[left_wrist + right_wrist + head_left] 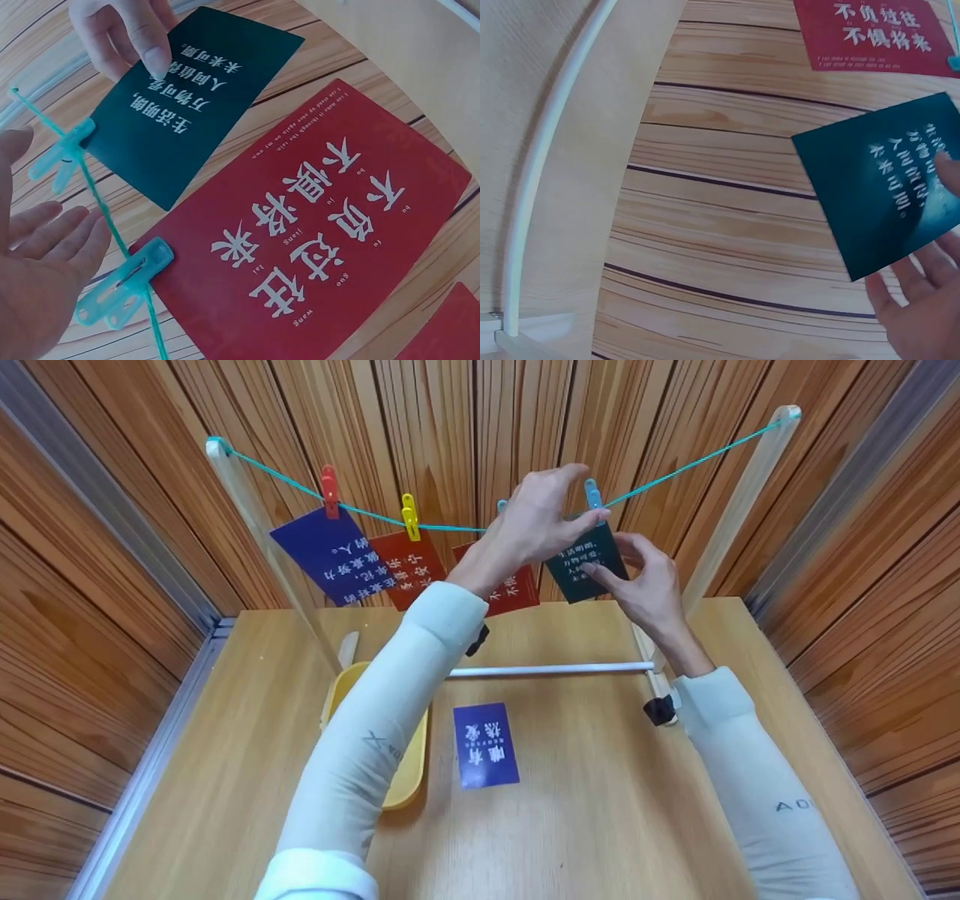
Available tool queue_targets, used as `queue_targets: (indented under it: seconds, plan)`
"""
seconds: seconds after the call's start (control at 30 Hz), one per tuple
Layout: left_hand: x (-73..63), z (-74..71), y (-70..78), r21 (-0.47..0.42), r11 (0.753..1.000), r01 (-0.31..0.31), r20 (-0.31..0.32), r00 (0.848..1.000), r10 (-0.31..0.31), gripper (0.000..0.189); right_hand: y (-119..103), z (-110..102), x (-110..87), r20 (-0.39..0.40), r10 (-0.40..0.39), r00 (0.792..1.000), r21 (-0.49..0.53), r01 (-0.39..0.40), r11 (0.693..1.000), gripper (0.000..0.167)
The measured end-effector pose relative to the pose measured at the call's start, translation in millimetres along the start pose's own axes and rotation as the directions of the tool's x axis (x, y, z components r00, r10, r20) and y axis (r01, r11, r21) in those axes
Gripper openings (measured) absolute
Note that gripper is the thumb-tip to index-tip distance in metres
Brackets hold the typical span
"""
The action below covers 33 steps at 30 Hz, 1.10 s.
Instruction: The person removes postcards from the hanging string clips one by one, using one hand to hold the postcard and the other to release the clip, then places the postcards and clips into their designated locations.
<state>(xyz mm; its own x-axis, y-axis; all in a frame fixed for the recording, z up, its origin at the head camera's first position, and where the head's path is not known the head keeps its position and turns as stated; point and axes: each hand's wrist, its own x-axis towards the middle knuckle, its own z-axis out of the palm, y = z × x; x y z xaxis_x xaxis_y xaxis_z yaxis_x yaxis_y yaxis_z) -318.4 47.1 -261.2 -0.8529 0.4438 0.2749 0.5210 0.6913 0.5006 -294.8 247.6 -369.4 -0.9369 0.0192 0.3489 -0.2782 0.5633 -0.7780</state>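
My right hand [649, 585] holds a dark green card [567, 576] with white characters, its thumb on the front and the other fingers behind. A light blue clothespin [592, 493] sits on the teal cord [690, 467] at the card's upper edge. Close beside it is my left hand [529, 514], its thumb and index finger spread apart and pinching nothing. In the left wrist view, a red card [322, 225] hangs from another light blue clothespin [131, 277] just below the left fingers. My left forearm partly hides this card in the head view.
A blue card [319, 556] hangs by a red clothespin [330, 491], an orange-red card [409, 585] by a yellow one [409, 516]. Wooden posts [742, 506] hold the cord. Another blue card [486, 746] lies on the table beside a yellow tray [409, 787]. A white rod [555, 669] runs behind.
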Motion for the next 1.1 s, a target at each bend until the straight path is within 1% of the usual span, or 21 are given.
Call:
queue_targets:
  seconds: [0.1,0.2,0.3,0.43,0.57,0.67,0.83,0.93,1.1]
  plan:
    - [3.0,3.8,-1.1,-0.028,0.999,0.022,0.012,1.0,-0.022,0.072,4,2,2.4,0.019,0.003,1.0,0.035,-0.004,0.999,0.058]
    - [5.2,6.6,-0.6,-0.052,0.997,0.064,0.031,0.998,-0.063,0.074,7,4,3.3,0.027,0.015,1.0,0.062,-0.017,0.998,0.058]
    - [8.0,7.7,0.5,-0.063,0.994,0.094,0.041,0.995,-0.091,0.075,8,6,4.9,0.027,0.019,0.999,0.075,-0.021,0.997,0.057]
    - [12.3,7.7,1.9,-0.088,0.99,0.109,0.037,0.994,-0.106,0.076,8,7,7.8,0.013,0.014,1.0,0.086,-0.015,0.996,0.055]
    - [15.6,6.3,2.7,-0.15,0.98,0.13,0.039,0.991,-0.125,0.074,7,8,10.2,0.004,0.022,1.0,0.098,-0.023,0.995,0.052]
    - [17.1,5.5,1.9,-0.203,0.971,0.126,0.041,0.992,-0.12,0.065,5,8,10.3,-0.007,0.015,1.0,0.096,-0.014,0.995,0.048]
    - [18.3,6.6,-0.2,-0.279,0.957,0.08,0.022,0.997,-0.077,0.043,3,5,9.9,-0.024,-0.003,1.0,0.086,0.005,0.996,0.041]
    - [18.4,7.5,-0.8,-0.308,0.949,0.071,0.004,0.997,-0.073,0.04,1,6,10.9,-0.022,0.002,1.0,0.1,0.0,0.995,0.04]
    - [18.5,8.6,-0.7,-0.354,0.932,0.082,-0.013,0.996,-0.093,0.035,3,6,11.9,-0.012,-0.003,1.0,0.129,0.004,0.992,0.041]
